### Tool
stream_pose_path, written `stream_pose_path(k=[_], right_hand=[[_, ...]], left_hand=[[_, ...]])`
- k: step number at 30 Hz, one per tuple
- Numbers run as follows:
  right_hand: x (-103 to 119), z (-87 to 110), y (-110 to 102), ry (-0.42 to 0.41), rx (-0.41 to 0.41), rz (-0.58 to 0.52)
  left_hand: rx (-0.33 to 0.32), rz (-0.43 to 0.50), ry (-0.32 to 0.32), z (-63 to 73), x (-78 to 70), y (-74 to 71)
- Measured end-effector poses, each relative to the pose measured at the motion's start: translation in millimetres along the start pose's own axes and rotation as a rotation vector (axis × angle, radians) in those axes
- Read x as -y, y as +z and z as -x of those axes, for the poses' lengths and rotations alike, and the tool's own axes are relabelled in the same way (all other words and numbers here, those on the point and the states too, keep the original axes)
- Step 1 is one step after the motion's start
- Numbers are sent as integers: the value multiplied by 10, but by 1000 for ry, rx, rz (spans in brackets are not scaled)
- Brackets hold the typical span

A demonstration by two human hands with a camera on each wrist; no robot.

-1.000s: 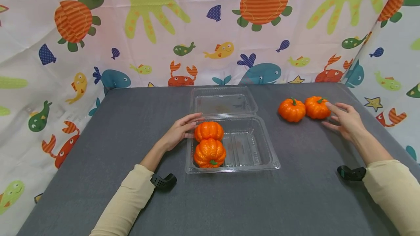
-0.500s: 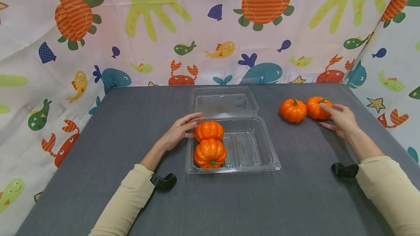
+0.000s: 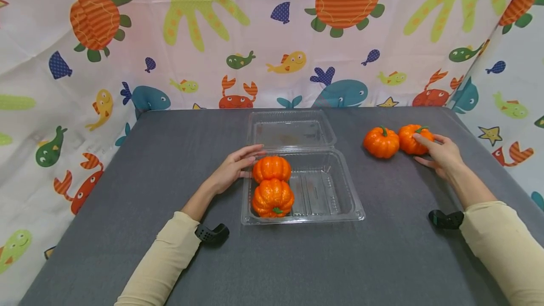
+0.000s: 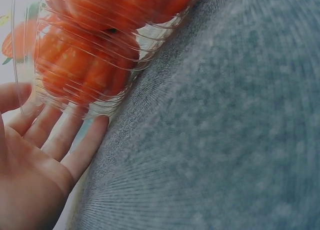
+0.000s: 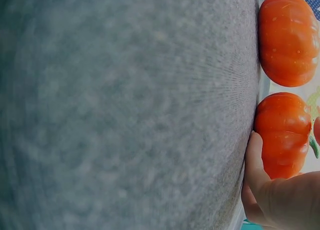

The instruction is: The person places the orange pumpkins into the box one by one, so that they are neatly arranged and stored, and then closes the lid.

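Observation:
My right hand [image 3: 442,157] holds the right-hand small orange pumpkin [image 3: 409,137] of two on the table. The thumb [image 5: 255,157] lies along its near side, and a fingertip shows near the green stem. A second pumpkin [image 3: 381,142] stands close to its left. My left hand [image 3: 229,171] touches the left wall of a clear plastic clamshell container [image 3: 335,183] with fairly straight fingers [image 4: 85,145]. Inside the container's left half sit a rear pumpkin [image 3: 272,168] and a front pumpkin [image 3: 273,198], one against the other. The hinged lid [image 3: 291,131] lies folded back behind the base.
The grey tabletop [image 3: 297,263] spreads around the container. A patterned curtain [image 3: 204,70] with sea animals hangs behind and along the sides. A dark wrist device sits on the left wrist [image 3: 212,235] and another on the right wrist [image 3: 445,219].
My right hand has moved left onto the right-hand pumpkin and its fingers have closed around it. My left hand stays at the container, and the pumpkins have hardly moved.

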State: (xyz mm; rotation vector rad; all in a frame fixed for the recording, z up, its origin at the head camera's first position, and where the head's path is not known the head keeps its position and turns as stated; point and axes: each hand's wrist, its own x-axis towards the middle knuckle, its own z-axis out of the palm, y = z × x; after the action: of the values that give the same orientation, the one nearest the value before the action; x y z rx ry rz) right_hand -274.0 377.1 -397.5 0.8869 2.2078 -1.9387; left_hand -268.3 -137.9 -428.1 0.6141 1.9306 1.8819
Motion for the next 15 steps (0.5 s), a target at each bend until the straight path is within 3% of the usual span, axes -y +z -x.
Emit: stream_pose_path(k=[15], right_hand=[[-5,13,-4,-50,24,39]], left_hand=[[5,18,0,1,-3,6]])
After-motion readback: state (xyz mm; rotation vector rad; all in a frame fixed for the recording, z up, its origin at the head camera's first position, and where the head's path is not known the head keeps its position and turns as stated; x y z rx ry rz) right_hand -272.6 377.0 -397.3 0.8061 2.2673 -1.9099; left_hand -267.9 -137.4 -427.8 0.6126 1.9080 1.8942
